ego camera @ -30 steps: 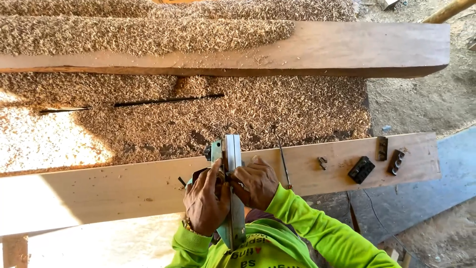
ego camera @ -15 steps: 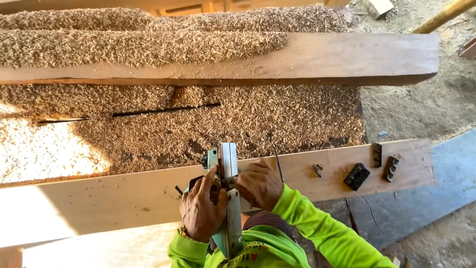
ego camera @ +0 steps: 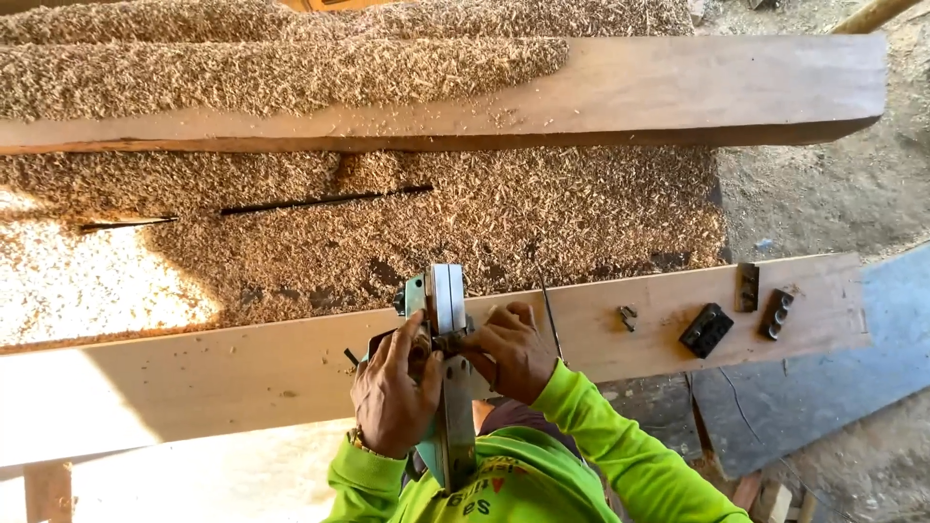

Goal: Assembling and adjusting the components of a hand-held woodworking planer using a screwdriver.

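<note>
Both hands (ego camera: 392, 387) (ego camera: 511, 351) grip, apparently pinching, the planer (ego camera: 444, 368) at the plank's (ego camera: 194, 378) near edge.

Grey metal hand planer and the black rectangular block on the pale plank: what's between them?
Head view: between the grey metal hand planer and black rectangular block lie the right hand, a thin dark rod and a small metal clip.

The person wears a bright neon yellow-green long-sleeved shirt, its sleeves reaching the wrists. Dark and red printing shows on the chest. The left hand (ego camera: 392, 392) has a gold-coloured band at the wrist; the right hand (ego camera: 513, 351) is bare.
</note>
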